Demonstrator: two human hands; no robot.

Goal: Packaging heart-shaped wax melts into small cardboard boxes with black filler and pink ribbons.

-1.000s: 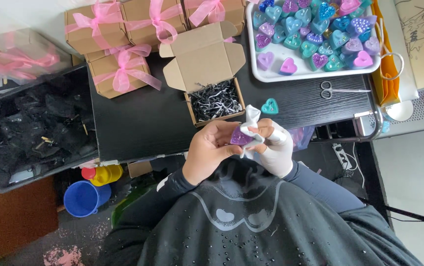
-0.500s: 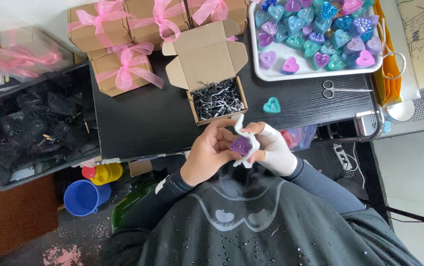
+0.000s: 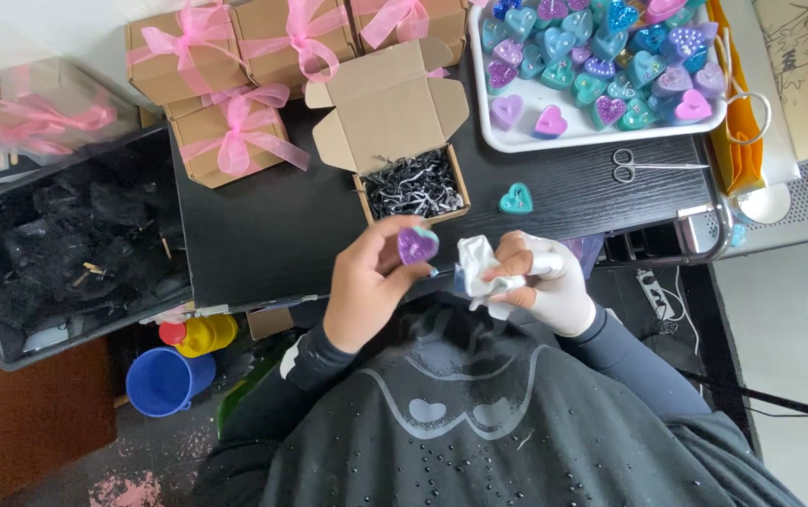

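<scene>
A black desk top (image 3: 263, 225) fills the middle of the head view, with a bare floor below it. At the far left sits a black bin of dark shredded paper (image 3: 76, 235), then a cluster of closed brown cardboard boxes tied with pink ribbon bows (image 3: 226, 113). Next comes an open brown cardboard box lined with black-and-white paper shreds (image 3: 413, 183).

Just below that box, the left hand (image 3: 366, 286) holds a small purple glittery heart-shaped piece (image 3: 417, 245), fingertips clamped around its edges, its flat face turned up. The heart lies directly left of the right hand (image 3: 540, 277), close but apart. That hand wears a white glove and has its fingers curled shut on a crumpled white cloth (image 3: 477, 263), which points toward the heart.

Farther right, a lone teal heart-shaped piece (image 3: 516, 198) rests on the desk, silver scissors (image 3: 653, 167) beside it, and a white tray (image 3: 517, 141) of purple, pink and teal hearts beyond.
</scene>
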